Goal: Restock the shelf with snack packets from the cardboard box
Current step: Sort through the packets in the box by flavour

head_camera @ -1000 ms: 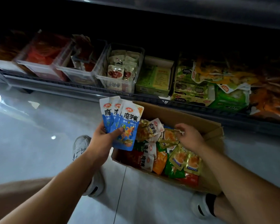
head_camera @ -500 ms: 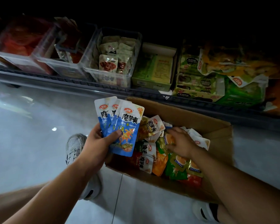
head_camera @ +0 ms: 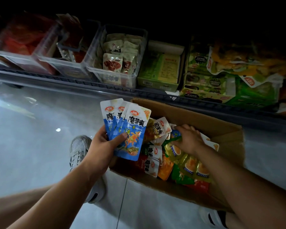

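Blue and white, the fanned snack packets (head_camera: 127,129) sit clamped in the left hand (head_camera: 104,149), thumb across the front one, fingers behind, held above the near-left corner of the cardboard box (head_camera: 221,128). That fan looks the same as a second ago; no packet has joined it. What has changed is the right hand (head_camera: 189,139): a second ago it rested palm-down on the yellow packets toward the right of the box, and it has since slid toward the middle and dug in. Now its fingers curl down around a small blue packet (head_camera: 176,134) half-buried among the loose packets (head_camera: 180,162), yellow, green, orange and red; the grip looks closed on it, though the fingertips are hidden under the heap and I cannot tell how firm the hold is.

My reading is that the person is sorting out one flavour, collecting the blue ones into the left hand before any goes up. The task is early: the box is still well filled and nothing in hand has reached the shelf (head_camera: 106,86).

Beyond the box, the shelf runs across the frame just behind it. A clear bin (head_camera: 139,52) of pale packets stands directly past the left hand, with green cartons (head_camera: 162,66) to its right and further clear bins of red packets to its left. Below, grey shoes rest on the glossy tiled floor (head_camera: 31,146).
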